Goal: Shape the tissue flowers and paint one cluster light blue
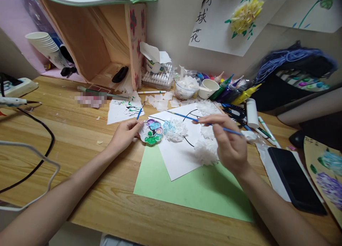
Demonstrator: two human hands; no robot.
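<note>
My left hand (128,132) grips the edge of a small flower-shaped paint palette (157,141) smeared with green, blue and purple paint. Between the fingers of my right hand (227,141) is a thin blue paintbrush (184,116), its tip pointing left above the paper flowers. Below it lies white paper (173,164) with black drawn lines and several ruffled white paper flowers (205,150). The leftmost paper flower (177,132) is partly tinted light blue and sits right beside the palette. Under the white paper is a green sheet (192,199).
A second blue brush (139,112) rests on a paint-stained paper scrap (117,114). Behind are a bowl of torn paper (185,87), a paper cup (208,88) and paint bottles (244,94). A black phone (294,178) lies at right; cables (50,146) run along the left.
</note>
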